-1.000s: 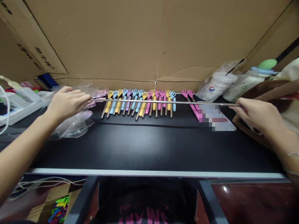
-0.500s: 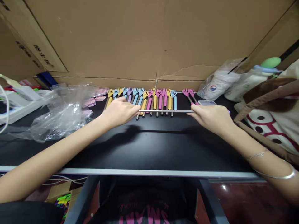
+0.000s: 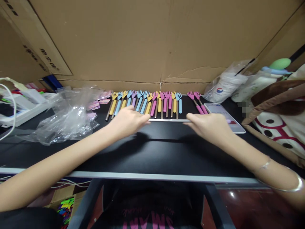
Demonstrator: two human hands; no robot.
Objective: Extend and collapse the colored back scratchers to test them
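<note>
My left hand [image 3: 130,120] and my right hand [image 3: 209,125] are both closed on a thin metal rod [image 3: 169,120], held level above the black table. It looks like the extendable shaft of a back scratcher; its ends are mostly hidden in my fists, with a bit of light purple showing past the right one. Behind it lies a row of back scratchers [image 3: 159,105] with claw heads in yellow, blue, purple and pink. Two pink back scratchers [image 3: 199,102] lie apart, near my right hand. A phone [image 3: 222,113] lies partly under that hand's outline.
Crumpled clear plastic bags [image 3: 69,114] and pink cards [image 3: 95,105] lie to the left, beside a white power strip [image 3: 26,109]. On the right stand a bagged cup [image 3: 222,87] and a cloth bag [image 3: 281,117]. Cardboard [image 3: 143,41] walls the back.
My hands have come closer together, so less of the rod shows between them. Both have come slightly nearer to me, and more of the phone is visible.
</note>
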